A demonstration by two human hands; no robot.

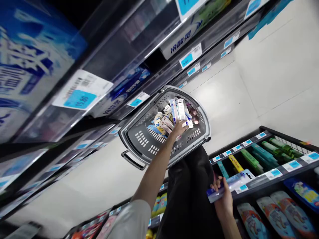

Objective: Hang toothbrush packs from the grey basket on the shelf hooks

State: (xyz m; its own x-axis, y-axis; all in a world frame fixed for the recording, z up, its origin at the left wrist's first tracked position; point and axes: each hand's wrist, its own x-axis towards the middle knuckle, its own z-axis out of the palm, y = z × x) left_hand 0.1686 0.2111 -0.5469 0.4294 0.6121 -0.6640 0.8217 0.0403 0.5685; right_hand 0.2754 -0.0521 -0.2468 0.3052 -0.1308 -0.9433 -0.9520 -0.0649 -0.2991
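A grey plastic shopping basket [139, 139] stands on the pale floor, holding several small boxes [165, 121] of white, blue and pink. My left hand [178, 128] reaches down into it, fingers curled on a small white box [187, 122] on top of the pile. My right hand [224, 199] stays near my body beside the right-hand shelf. It grips a long blue and white box [238, 181]. My black trousers [189, 186] show between the two arms.
The view is tilted. Shelves with blue price tags [79, 99] and blue and white cartons line the left side. A low shelf [274, 172] on the right carries green and teal tubes and coloured pouches. Pale tiled floor [274, 73] runs between them.
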